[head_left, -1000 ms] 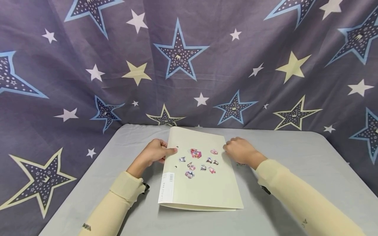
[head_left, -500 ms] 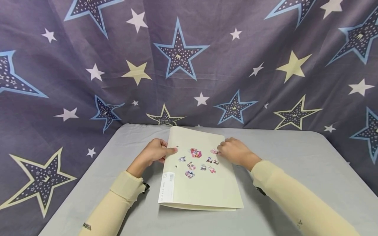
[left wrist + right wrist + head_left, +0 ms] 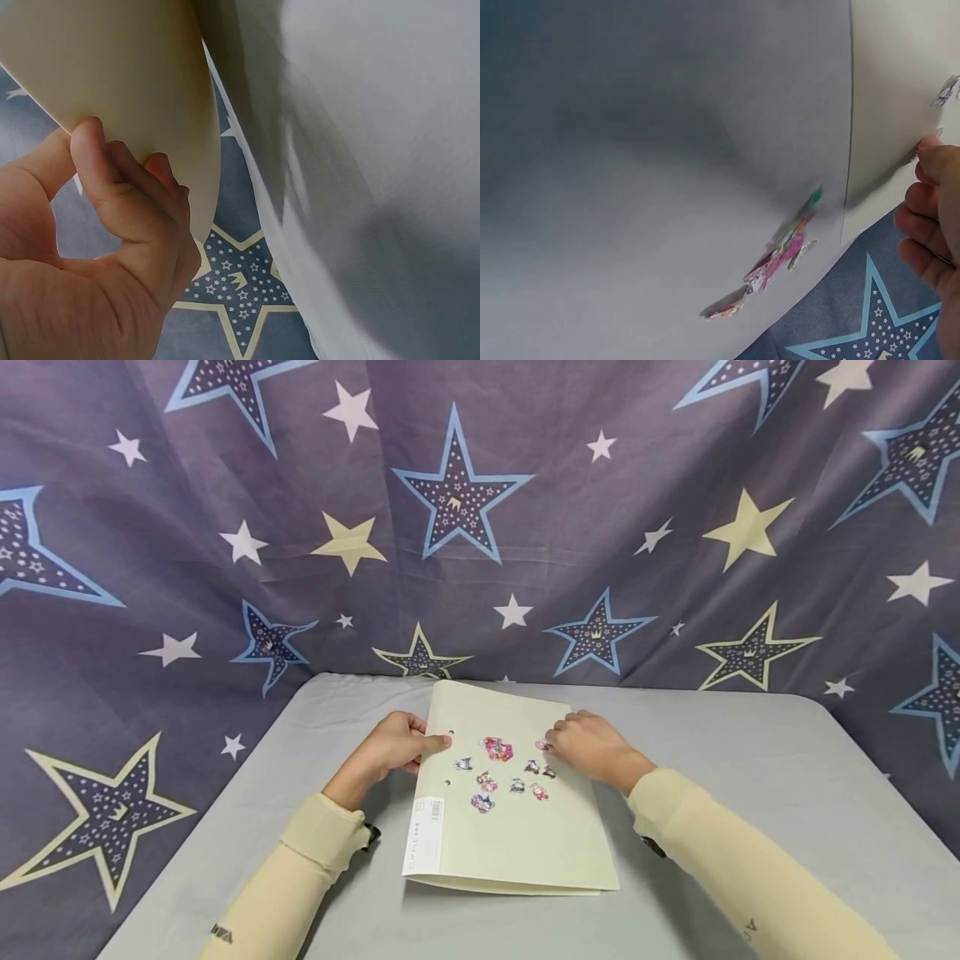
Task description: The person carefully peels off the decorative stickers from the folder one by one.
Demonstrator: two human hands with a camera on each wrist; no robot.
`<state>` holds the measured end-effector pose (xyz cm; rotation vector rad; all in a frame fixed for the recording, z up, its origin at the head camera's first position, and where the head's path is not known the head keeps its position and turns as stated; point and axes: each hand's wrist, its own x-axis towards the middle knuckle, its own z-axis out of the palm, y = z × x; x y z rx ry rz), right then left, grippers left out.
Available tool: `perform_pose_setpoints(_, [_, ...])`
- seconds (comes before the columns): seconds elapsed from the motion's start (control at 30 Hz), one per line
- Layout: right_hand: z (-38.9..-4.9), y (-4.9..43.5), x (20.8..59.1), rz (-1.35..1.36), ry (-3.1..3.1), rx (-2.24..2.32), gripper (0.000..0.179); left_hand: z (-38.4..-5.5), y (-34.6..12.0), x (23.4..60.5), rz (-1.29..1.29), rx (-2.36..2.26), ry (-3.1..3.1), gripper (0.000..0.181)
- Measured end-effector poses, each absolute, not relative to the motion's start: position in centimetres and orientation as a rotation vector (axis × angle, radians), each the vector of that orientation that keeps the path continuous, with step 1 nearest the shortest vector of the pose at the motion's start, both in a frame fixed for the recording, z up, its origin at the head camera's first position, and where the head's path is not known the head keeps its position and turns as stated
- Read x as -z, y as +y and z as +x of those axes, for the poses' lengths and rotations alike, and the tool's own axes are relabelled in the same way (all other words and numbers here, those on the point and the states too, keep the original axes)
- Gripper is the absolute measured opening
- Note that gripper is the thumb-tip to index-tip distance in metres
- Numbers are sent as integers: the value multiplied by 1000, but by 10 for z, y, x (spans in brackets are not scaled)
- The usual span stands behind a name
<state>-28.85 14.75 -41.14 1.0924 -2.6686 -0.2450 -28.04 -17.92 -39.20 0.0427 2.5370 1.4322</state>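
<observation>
A cream clip file folder (image 3: 517, 852) lies on the grey-covered table, its spine side raised. My left hand (image 3: 393, 743) pinches the spine, thumb on the front cover and fingers behind, as the left wrist view (image 3: 112, 202) confirms from below. Several small cartoon cutout stickers, such as a red one (image 3: 497, 749), lie across the cover. My right hand (image 3: 592, 743) is over the folder's upper right part, thumb and finger pinching a small pink sticker (image 3: 542, 745). The fingers partly cover that sticker. Its other fingers are curled.
More colourful paper cutouts (image 3: 780, 259) lie on the table right of the folder; the right arm hides them in the head view. A white label (image 3: 424, 837) is on the folder's lower left. Behind the table hangs a star-patterned curtain (image 3: 465, 602).
My right hand has moved left from the folder's right edge, over the cover to the pink sticker. The left hand and the folder have stayed in place.
</observation>
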Motion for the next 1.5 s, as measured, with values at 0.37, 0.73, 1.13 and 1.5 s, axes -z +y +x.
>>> perform_pose_setpoints(0.37, [-288,143,412,1067,-2706,143,7,-281,-179,393,35,-1432,2532,37])
perform_pose_setpoints(0.73, [-289,141,411,1052,-2704,58,6,-280,-181,393,37,-1431,2529,38])
perform_pose_setpoints(1.13, [-289,141,410,1047,-2672,54,15,-280,-179,392,38,-1430,2532,37])
perform_pose_setpoints(1.5, [-290,145,411,1066,-2594,52,22,-281,-179,392,32,-1431,2535,38])
